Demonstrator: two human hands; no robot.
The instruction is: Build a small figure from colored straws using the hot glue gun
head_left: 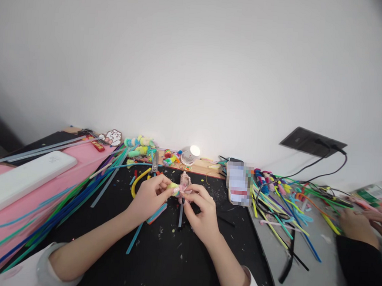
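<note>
My left hand [151, 197] pinches a small pale yellow fuzzy piece [172, 188] between thumb and fingertips. Closed around the same spot, my right hand [202, 207] has its fingertips on a small pink part touching the yellow piece; its exact shape is too small to make out. Just behind the fingers sits a lumpy pinkish-brown object [185, 179] with a narrow tip. A translucent stick [180, 216] lies below the hands on the black mat [169, 263]. Near my left hand are a bent yellow pipe cleaner [138, 180] and pliers [155, 161].
Long coloured pipe cleaners [65, 199] and a white device [24, 181] lie left on a pink surface. A lit lamp [189, 156] stands by the wall. To the right are a phone [238, 185], more pipe cleaners [284, 215], a wall socket [312, 142] with cables, and another person's hands [358, 224].
</note>
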